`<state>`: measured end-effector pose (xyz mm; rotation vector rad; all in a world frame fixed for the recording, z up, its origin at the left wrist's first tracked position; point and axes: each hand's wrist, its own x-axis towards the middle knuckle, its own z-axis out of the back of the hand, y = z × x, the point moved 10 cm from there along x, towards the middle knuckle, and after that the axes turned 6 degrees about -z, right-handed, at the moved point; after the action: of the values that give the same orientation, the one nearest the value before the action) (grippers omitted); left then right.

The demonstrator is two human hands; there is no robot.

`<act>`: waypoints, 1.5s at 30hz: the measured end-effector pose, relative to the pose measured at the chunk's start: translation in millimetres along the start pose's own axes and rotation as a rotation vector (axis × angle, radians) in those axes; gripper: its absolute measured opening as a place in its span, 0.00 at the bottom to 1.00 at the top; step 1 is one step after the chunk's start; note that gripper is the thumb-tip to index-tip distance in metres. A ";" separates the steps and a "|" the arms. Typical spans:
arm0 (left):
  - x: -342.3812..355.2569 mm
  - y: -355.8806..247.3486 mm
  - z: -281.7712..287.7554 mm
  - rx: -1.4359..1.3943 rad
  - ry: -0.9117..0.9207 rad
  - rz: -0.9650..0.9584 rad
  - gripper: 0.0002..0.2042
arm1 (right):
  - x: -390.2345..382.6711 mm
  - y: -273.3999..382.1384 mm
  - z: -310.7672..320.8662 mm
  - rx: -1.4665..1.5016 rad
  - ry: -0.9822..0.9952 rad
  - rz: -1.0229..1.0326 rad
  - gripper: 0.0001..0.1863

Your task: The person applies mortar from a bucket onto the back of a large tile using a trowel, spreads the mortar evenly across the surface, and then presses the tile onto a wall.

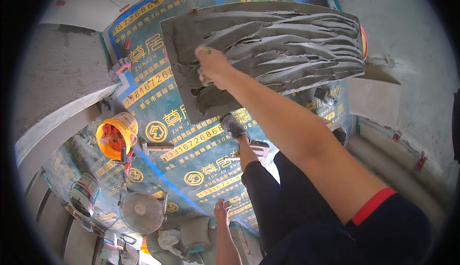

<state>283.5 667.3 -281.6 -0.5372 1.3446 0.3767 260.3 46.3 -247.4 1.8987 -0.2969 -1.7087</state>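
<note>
My right arm reaches across to a large slab (pixel 263 40) coated in grey mortar, which lies in long raised ridges toward the right and flatter on the left. At the slab's left part, my right hand (pixel 214 67) is closed around the handle of a trowel (pixel 206 49). A yellowish-green bit of it shows above the fingers; its blade cannot be told from the grey mortar. Low in the picture, my left hand (pixel 222 211) hangs beside my leg, away from the slab. Its fingers are loosely apart, with nothing visible in them.
Printed green sheeting (pixel 191 152) covers the floor. An orange bucket (pixel 117 135) with red pieces stands left, beside a mallet (pixel 160 147). Lower left are a white bucket (pixel 85 195) and a round fan (pixel 142 211). Another bucket (pixel 337 132) stands right of my arm.
</note>
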 end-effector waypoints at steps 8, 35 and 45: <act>10.0 -31.8 -12.3 -0.002 0.052 -0.087 0.27 | -19.3 45.8 142.8 -1.311 -0.420 0.335 0.25; 1.9 13.4 14.6 -0.037 0.036 -0.001 0.27 | -142.3 -200.4 6.8 -0.539 -0.223 -0.051 0.25; 3.9 -12.8 13.7 -0.013 0.016 -0.027 0.29 | -151.4 -191.8 189.5 -1.373 -0.398 0.068 0.29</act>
<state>302.5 664.3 -281.7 -0.5699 1.3494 0.3596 14.0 232.4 -229.0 0.5390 0.5533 -1.5206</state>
